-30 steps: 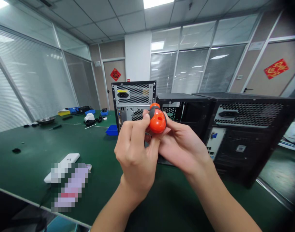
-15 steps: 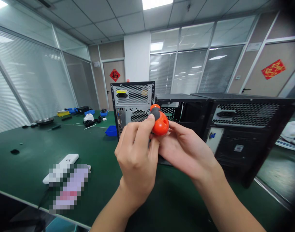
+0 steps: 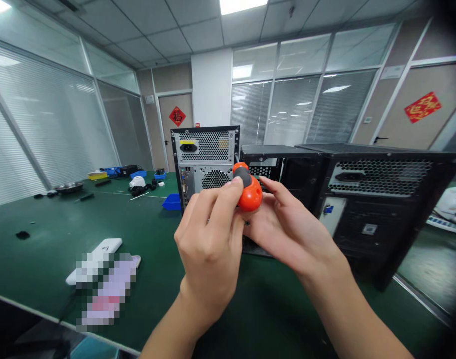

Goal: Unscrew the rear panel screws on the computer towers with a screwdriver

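My left hand (image 3: 209,234) pinches an orange and grey screwdriver (image 3: 250,193) by its stubby handle. The thin shaft points up and away, at the right edge of the silver back panel of a computer case (image 3: 213,142). Near a screw position there, the tip is too small to make out. Cupped beside and under the handle's round end is my right hand (image 3: 291,232), its visible finger stretched out and apart from the handle. Its other fingers are partly hidden behind the handle and my left hand.
To the right stand an open black case (image 3: 298,172) and another black computer case (image 3: 373,204). A blue tray (image 3: 172,202) is left of the silver-backed case. A white power bank-like block (image 3: 108,248) and a pixelated lilac item (image 3: 117,279) lie on the green table (image 3: 56,224).
The screwdriver handle has turned and shifted slightly right. My left thumb has slid along with it, and my right hand's visible finger has moved a little away from the handle.
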`<move>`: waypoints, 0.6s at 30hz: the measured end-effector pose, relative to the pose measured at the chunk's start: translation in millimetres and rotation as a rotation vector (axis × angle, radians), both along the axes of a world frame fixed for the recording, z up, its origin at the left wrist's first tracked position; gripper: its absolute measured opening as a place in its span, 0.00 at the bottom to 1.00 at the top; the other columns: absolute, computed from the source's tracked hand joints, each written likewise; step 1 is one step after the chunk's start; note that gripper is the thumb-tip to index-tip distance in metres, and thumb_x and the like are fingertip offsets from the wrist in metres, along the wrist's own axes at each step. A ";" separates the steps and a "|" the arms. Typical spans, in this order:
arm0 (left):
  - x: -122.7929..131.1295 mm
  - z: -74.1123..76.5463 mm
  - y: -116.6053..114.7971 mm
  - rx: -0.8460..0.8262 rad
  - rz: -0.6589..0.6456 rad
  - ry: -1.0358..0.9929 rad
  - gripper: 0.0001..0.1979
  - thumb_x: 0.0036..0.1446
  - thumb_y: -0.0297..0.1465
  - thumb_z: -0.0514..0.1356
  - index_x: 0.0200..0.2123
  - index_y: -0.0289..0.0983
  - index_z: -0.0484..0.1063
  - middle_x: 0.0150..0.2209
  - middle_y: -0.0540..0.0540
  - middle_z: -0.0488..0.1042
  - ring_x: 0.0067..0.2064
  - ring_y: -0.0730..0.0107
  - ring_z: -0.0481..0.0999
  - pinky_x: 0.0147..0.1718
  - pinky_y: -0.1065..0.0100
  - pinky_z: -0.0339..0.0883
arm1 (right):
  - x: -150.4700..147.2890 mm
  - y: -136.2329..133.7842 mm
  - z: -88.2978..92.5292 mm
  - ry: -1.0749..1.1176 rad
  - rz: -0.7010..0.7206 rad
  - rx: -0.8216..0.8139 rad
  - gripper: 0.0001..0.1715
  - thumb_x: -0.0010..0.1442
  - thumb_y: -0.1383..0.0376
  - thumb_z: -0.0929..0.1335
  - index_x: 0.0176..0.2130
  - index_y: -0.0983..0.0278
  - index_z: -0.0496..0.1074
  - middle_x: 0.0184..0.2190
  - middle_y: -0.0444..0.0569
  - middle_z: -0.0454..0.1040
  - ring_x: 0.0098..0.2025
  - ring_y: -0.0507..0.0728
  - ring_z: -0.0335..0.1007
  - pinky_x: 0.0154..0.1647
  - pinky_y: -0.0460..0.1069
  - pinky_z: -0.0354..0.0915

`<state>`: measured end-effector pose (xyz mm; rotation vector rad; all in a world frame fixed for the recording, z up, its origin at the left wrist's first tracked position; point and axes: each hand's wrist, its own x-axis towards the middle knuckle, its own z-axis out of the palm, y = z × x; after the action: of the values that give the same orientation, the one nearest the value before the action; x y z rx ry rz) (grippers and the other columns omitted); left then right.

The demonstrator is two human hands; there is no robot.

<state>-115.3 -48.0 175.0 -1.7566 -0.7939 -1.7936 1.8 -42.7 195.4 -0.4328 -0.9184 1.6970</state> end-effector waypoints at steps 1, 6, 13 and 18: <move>-0.7 0.2 -0.3 -0.002 0.000 0.008 0.12 0.53 0.23 0.59 0.42 0.37 0.71 0.34 0.48 0.76 0.36 0.73 0.74 0.37 0.71 0.70 | -0.1 -0.1 0.5 -0.011 -0.003 -0.005 0.17 0.58 0.55 0.63 0.28 0.64 0.70 0.24 0.43 0.70 0.30 0.51 0.65 0.45 0.51 0.61; -4.8 1.2 -1.4 -0.010 -0.006 0.044 0.12 0.53 0.23 0.59 0.42 0.37 0.72 0.35 0.47 0.76 0.36 0.73 0.74 0.37 0.71 0.69 | -1.6 -0.7 4.2 -0.036 -0.025 -0.014 0.18 0.58 0.53 0.63 0.27 0.63 0.70 0.24 0.44 0.71 0.34 0.52 0.67 0.44 0.51 0.62; -7.3 2.7 -1.6 -0.009 -0.030 0.081 0.12 0.54 0.24 0.59 0.42 0.38 0.73 0.37 0.47 0.77 0.38 0.71 0.75 0.39 0.70 0.70 | -6.3 -2.8 8.7 -0.028 -0.044 -0.023 0.15 0.57 0.54 0.65 0.28 0.63 0.71 0.25 0.44 0.71 0.35 0.52 0.68 0.43 0.50 0.63; -7.5 2.2 -0.7 -0.005 -0.048 0.098 0.12 0.54 0.24 0.59 0.42 0.38 0.73 0.38 0.47 0.78 0.39 0.72 0.75 0.41 0.70 0.70 | -6.6 -3.9 7.0 -0.014 -0.037 0.025 0.11 0.58 0.57 0.66 0.33 0.61 0.72 0.27 0.41 0.72 0.28 0.48 0.64 0.41 0.48 0.63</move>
<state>-122.8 -48.6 177.2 -1.8666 -0.7230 -1.7225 -4.7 -46.6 202.5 -0.4434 -0.9358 1.6485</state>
